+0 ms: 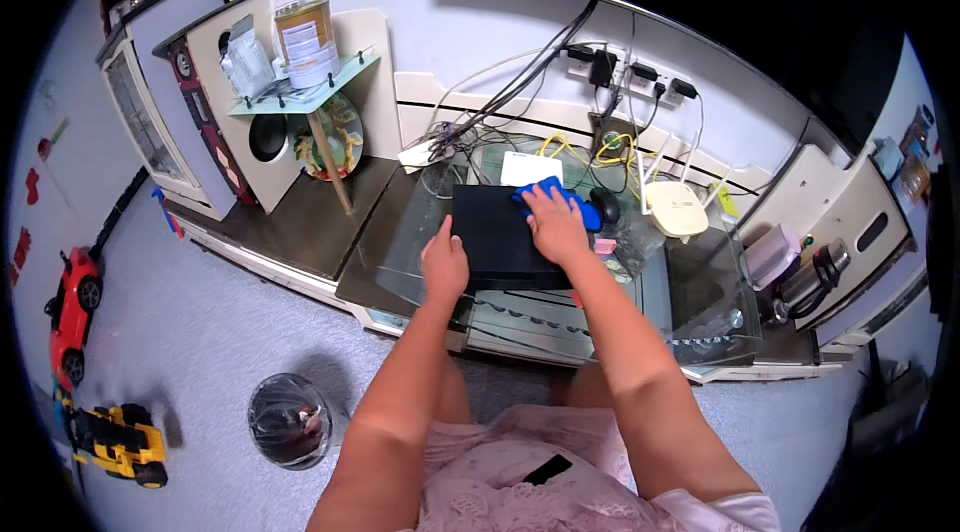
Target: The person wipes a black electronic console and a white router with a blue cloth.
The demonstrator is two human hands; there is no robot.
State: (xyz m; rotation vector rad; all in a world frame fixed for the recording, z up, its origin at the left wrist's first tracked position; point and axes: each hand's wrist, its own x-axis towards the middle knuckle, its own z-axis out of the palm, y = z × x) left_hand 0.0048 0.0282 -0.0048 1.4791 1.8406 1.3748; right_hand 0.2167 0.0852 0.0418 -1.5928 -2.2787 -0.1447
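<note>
On the far left, a red toy car (72, 307) and a yellow toy truck (118, 440) sit on the floor, with a small bin (288, 420) near the person's knee; these are well apart from the hands, so there is lots of open floor there. Next comes the left hand (444, 262). It lies flat, fingers close together, pressing on the left edge of the black box (500, 237), which sits on the glass surface (400, 257). The box's front edge is close to the front edge of the glass, so a hard push toward the person could maybe slide it off. The right hand (555, 222) is spread flat on a blue cloth (560, 200), pressing it onto the back right part of the box top. Just behind and beside the cloth there is a bunch of cables (520, 127), a white flat box (530, 169), a black mouse (605, 204) and a white router (676, 208). There is little room on that side. If the cloth swings too far back or right, it could catch a wire and pull a plug, or bump the mouse or router. Farther right, a shiny kettle (805, 282) stands on a lower shelf, well away.
</note>
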